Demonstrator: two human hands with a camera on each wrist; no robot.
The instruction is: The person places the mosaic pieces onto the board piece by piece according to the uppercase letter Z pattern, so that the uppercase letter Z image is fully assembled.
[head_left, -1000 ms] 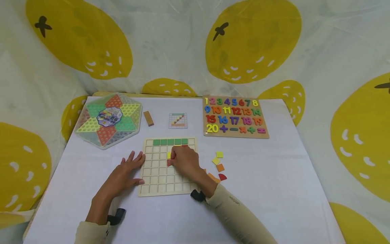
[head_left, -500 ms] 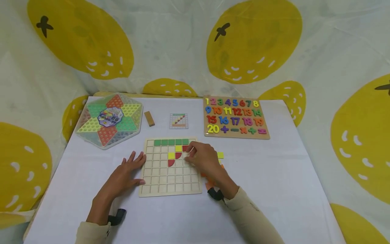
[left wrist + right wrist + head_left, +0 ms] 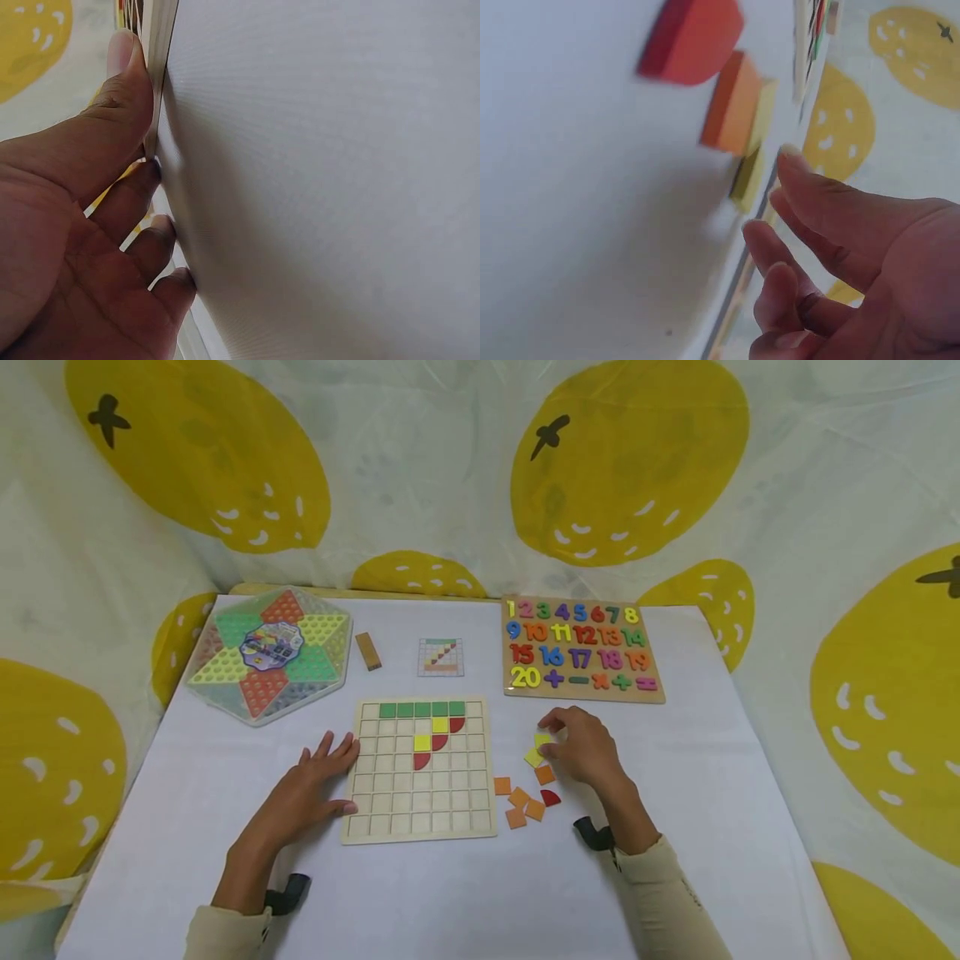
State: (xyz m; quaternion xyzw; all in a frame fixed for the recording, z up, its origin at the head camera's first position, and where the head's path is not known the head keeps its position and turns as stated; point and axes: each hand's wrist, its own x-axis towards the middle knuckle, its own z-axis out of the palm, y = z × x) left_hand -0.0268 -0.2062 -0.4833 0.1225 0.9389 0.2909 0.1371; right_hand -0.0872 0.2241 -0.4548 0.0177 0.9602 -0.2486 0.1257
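My left hand (image 3: 311, 785) rests at the left edge of a wooden grid board (image 3: 384, 783), its thumb and fingertips touching the rim. In the left wrist view the thumb lies against the board's edge. Several green squares (image 3: 422, 710), two yellow squares (image 3: 440, 725) and three red quarter-circle tiles (image 3: 439, 742) sit in the board's cells. Right of the board my right hand (image 3: 588, 747) hovers over two loose yellow square tiles (image 3: 534, 757), thumb and fingers apart. In the right wrist view the hand (image 3: 840, 255) is just short of a yellow tile (image 3: 748, 180), not gripping it.
Several orange squares (image 3: 519, 797) and a red quarter-circle (image 3: 551, 798) lie right of the board. Behind stand a pattern card (image 3: 441, 669), a small wooden block (image 3: 368, 652), a number puzzle (image 3: 583, 647) and a hexagonal Chinese checkers board (image 3: 315, 668).
My right hand has moved right, off the grid board, to the loose yellow tiles. The red quarter-circles on the board are now uncovered. My left hand stays at the board's edge.
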